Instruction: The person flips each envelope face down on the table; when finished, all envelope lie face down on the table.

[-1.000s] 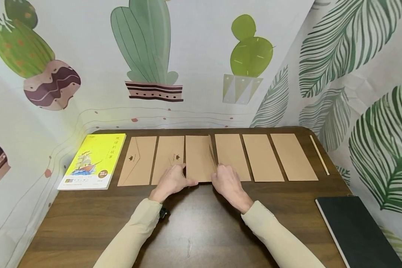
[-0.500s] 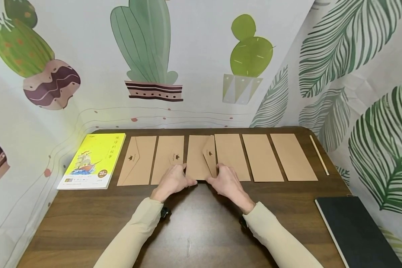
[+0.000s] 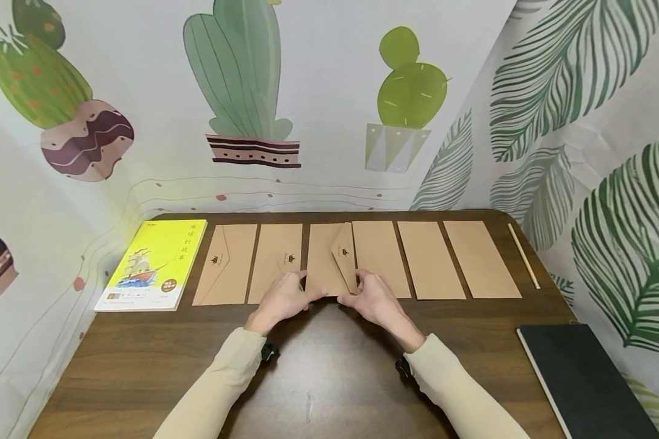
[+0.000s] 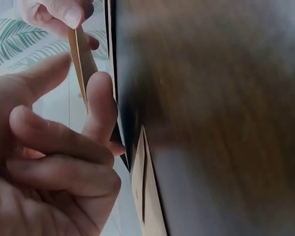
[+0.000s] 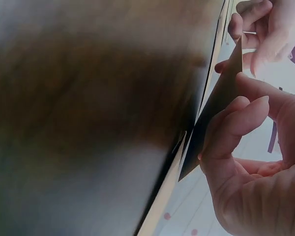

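Note:
A brown paper envelope (image 3: 323, 256) is third from the left in a row. Its pointed flap (image 3: 344, 251), printed with a small crown, lies along the right side with the tip facing left. My left hand (image 3: 285, 296) pinches the envelope's near left corner between thumb and fingers. At the near right corner my right hand (image 3: 378, 300) pinches it too, thumb on the near edge. Both wrist views show the envelope (image 4: 79, 59) raised at its near edge, between the two hands. The envelope's right edge sits close beside a plain brown envelope (image 3: 381, 256).
Two crown-printed envelopes, one far left (image 3: 233, 268) and one beside it (image 3: 277, 250), lie to the left. Further right are plain envelopes (image 3: 431, 259) and a thin stick (image 3: 523, 256). A yellow book (image 3: 159, 250) lies far left, a dark notebook (image 3: 582, 372) right, on the wooden table (image 3: 329, 378).
The flap stood upright along the envelope's right side and now lies folded over leftward, its crown showing. The envelope has shifted slightly right, and my right thumb has moved to its near edge.

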Available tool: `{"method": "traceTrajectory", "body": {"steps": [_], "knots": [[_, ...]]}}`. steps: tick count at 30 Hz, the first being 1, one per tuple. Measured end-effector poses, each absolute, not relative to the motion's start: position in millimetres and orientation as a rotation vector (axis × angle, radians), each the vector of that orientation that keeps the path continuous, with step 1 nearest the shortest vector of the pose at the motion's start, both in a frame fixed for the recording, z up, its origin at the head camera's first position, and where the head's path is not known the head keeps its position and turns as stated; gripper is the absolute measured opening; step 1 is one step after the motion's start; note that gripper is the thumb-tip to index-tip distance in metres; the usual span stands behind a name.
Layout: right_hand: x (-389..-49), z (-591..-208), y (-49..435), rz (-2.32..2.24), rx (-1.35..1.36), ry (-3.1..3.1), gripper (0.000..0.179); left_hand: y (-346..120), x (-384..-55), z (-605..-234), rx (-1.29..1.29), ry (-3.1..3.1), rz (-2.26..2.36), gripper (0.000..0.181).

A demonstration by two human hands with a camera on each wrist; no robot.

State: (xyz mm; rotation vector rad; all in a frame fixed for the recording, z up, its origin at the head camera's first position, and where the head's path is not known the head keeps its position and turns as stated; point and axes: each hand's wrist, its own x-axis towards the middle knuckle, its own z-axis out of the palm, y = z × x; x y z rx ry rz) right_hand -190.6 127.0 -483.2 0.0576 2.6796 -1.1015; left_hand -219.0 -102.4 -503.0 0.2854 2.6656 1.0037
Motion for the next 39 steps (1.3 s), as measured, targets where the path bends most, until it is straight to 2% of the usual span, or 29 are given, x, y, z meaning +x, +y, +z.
{"method": "traceTrajectory", "body": {"steps": [7,13,20,25,31,32,34,38,39], "knots": [[-182.4,-473.9,122.0,-1.104,0.013,2.766,0.09,-86.2,-208.0,-485.4,0.106,2.627,1.065,0.098],[-174.2,-464.6,116.2,-1.12,-0.136,2.956,0.072,-72.5,-205.6,-483.8,0.101,2.619,1.089,0.096],[-168.9,-460.8,110.7,-1.19,-0.204,2.947,0.086,-65.3,-206.2,-484.6,0.172,2.567,1.142,0.091],[-168.4,-462.9,108.4,-1.186,-0.278,2.942,0.078,-62.9,-212.9,-489.0,0.24,2.525,1.211,0.087],[-173.4,-466.9,107.7,-1.17,-0.352,2.919,0.069,-63.9,-216.8,-486.3,0.227,2.505,1.288,0.071],[-179.3,-478.5,111.1,-1.174,-0.396,2.913,0.07,-64.1,-214.3,-479.1,0.193,2.497,1.292,0.067],[-184.7,-481.6,112.3,-1.164,-0.382,2.864,0.074,-66.1,-211.2,-471.6,0.136,2.505,1.285,0.064],[-194.7,-486.4,114.3,-1.148,-0.299,2.711,0.083,-72.7,-209.3,-464.8,0.107,2.606,1.237,0.068],[-193.2,-477.1,111.4,-1.13,-0.234,2.664,0.083,-74.5,-208.9,-462.9,0.12,2.636,1.235,0.069]]}}
